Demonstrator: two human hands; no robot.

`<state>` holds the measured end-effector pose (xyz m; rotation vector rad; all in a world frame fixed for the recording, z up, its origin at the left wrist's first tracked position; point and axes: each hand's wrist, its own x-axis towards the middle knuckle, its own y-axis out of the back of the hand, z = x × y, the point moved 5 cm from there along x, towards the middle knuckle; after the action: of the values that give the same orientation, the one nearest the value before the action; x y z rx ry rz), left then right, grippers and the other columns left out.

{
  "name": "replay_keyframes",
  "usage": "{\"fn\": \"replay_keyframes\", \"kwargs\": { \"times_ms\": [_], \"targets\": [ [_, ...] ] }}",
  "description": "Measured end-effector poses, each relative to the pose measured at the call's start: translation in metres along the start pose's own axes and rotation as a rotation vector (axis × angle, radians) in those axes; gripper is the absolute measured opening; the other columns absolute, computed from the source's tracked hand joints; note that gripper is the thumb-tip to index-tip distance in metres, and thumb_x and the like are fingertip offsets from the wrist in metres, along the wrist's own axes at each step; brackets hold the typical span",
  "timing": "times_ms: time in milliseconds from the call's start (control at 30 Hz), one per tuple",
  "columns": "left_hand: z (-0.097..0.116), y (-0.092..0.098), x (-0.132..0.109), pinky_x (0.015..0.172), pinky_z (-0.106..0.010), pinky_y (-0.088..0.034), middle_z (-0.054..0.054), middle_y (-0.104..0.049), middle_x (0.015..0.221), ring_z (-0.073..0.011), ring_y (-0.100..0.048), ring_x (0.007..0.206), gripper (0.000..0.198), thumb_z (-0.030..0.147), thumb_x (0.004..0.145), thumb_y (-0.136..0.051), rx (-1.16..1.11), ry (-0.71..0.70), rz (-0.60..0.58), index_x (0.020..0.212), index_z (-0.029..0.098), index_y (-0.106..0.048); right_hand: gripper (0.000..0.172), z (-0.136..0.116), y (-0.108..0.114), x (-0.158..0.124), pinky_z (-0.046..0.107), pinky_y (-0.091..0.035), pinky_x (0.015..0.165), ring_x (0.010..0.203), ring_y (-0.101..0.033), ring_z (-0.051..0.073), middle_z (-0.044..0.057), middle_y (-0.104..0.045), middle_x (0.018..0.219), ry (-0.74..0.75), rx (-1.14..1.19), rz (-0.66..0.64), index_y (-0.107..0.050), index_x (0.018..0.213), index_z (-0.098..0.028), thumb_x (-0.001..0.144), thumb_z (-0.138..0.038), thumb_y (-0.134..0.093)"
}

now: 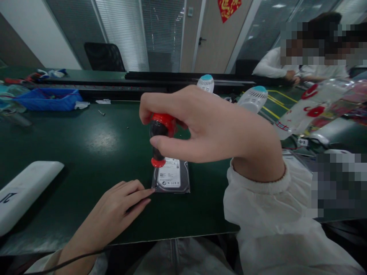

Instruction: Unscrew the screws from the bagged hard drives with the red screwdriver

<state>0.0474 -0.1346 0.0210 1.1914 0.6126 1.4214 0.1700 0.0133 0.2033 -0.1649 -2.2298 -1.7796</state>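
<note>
Currently: right hand, fingers pinched around an upright red-and-black screwdriver, hard disk drive directly below them. Left hand, fingers extended, tips just beside its edge.

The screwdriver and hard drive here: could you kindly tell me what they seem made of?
The handle of the screwdriver looks like glossy moulded plastic, red and black, with bright highlights. The hard drive seems to have a grey metal casing, sheened along its edges, under a matt white label, probably paper.
</note>
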Motion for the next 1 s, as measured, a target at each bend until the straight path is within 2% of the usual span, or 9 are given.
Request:
{"fn": "replay_keyframes", "kwargs": {
  "times_ms": [167, 300, 367, 467, 633, 767, 933, 1000],
  "targets": [
    [0.0002, -0.0005, 0.0001, 0.075, -0.03, -0.05, -0.003, -0.069, 0.102, -0.0166, -0.064, 0.086, 0.026, 0.024, 0.103, -0.057, -0.016, 0.006, 0.003, 0.126, 0.026, -0.071, 0.028, 0.0017, 0.0, -0.0003, 0.03, -0.027, 0.064, 0.065, -0.039, 0.009, -0.004, -0.051, 0.074, -0.046, -0.014, -0.018, -0.058, 0.104, -0.016, 0.101, -0.041, -0.046],
    [0.0021, 0.0007, 0.0001, 0.075, -0.03, -0.049, -0.002, -0.069, 0.101, -0.0164, -0.064, 0.087, 0.027, 0.022, 0.104, -0.057, -0.022, 0.003, 0.009, 0.127, 0.025, -0.07, 0.026, -0.0013, -0.0007, -0.0001, 0.03, -0.028, 0.063, 0.065, -0.04, 0.008, -0.004, -0.055, 0.08, -0.004, -0.024, -0.012, -0.057, 0.115, -0.015, 0.097, -0.033, -0.053],
    [0.0028, 0.0012, 0.0008, 0.076, -0.03, -0.049, -0.002, -0.069, 0.1, -0.0164, -0.065, 0.087, 0.026, 0.023, 0.103, -0.057, -0.027, 0.004, 0.006, 0.126, 0.026, -0.07, 0.026, -0.0009, -0.001, 0.0003, 0.029, -0.026, 0.063, 0.065, -0.04, 0.008, -0.004, -0.055, 0.078, -0.018, -0.036, 0.003, -0.059, 0.109, -0.015, 0.099, -0.038, -0.052],
    [0.0034, 0.0016, 0.0024, 0.076, -0.03, -0.049, -0.001, -0.069, 0.099, -0.0164, -0.065, 0.087, 0.025, 0.023, 0.103, -0.057, -0.039, 0.011, 0.006, 0.123, 0.025, -0.071, 0.035, 0.0016, -0.0019, 0.0003, 0.028, -0.023, 0.062, 0.064, -0.04, 0.008, -0.003, -0.054, 0.076, -0.076, -0.082, 0.009, -0.06, 0.103, -0.016, 0.102, -0.049, -0.048],
    [0.0056, 0.0029, 0.0037, 0.074, -0.03, -0.048, -0.001, -0.07, 0.097, -0.0158, -0.065, 0.085, 0.024, 0.022, 0.103, -0.057, -0.024, -0.011, 0.032, 0.123, 0.025, -0.071, 0.032, -0.0006, -0.0035, -0.0004, 0.026, -0.025, 0.065, 0.066, -0.04, 0.007, -0.005, -0.056, 0.081, -0.052, -0.096, 0.003, -0.053, 0.122, -0.015, 0.1, -0.038, -0.052],
    [0.0064, 0.003, 0.0033, 0.074, -0.031, -0.047, -0.001, -0.07, 0.097, -0.0159, -0.064, 0.084, 0.024, 0.022, 0.104, -0.056, -0.012, -0.016, 0.036, 0.123, 0.024, -0.07, 0.039, 0.0006, -0.0041, -0.0006, 0.027, -0.026, 0.066, 0.067, -0.041, 0.007, -0.004, -0.055, 0.081, -0.063, -0.127, 0.019, -0.055, 0.113, -0.015, 0.104, -0.052, -0.045],
    [0.0059, 0.0022, 0.0026, 0.073, -0.031, -0.046, -0.001, -0.069, 0.095, -0.0162, -0.064, 0.084, 0.024, 0.022, 0.104, -0.056, -0.02, 0.018, 0.013, 0.123, 0.024, -0.071, 0.031, -0.0017, -0.0037, -0.0012, 0.027, -0.027, 0.066, 0.065, -0.04, 0.007, -0.005, -0.056, 0.081, -0.039, -0.111, 0.01, -0.053, 0.121, -0.015, 0.099, -0.037, -0.053],
    [0.0053, 0.0013, 0.0027, 0.075, -0.032, -0.047, -0.002, -0.069, 0.097, -0.0169, -0.064, 0.087, 0.024, 0.022, 0.104, -0.056, -0.02, 0.037, -0.001, 0.123, 0.025, -0.071, 0.032, -0.0041, -0.003, -0.0009, 0.026, -0.026, 0.064, 0.063, -0.04, 0.007, -0.005, -0.056, 0.079, -0.027, -0.076, 0.008, -0.055, 0.118, -0.015, 0.1, -0.041, -0.053]
  ]
}}
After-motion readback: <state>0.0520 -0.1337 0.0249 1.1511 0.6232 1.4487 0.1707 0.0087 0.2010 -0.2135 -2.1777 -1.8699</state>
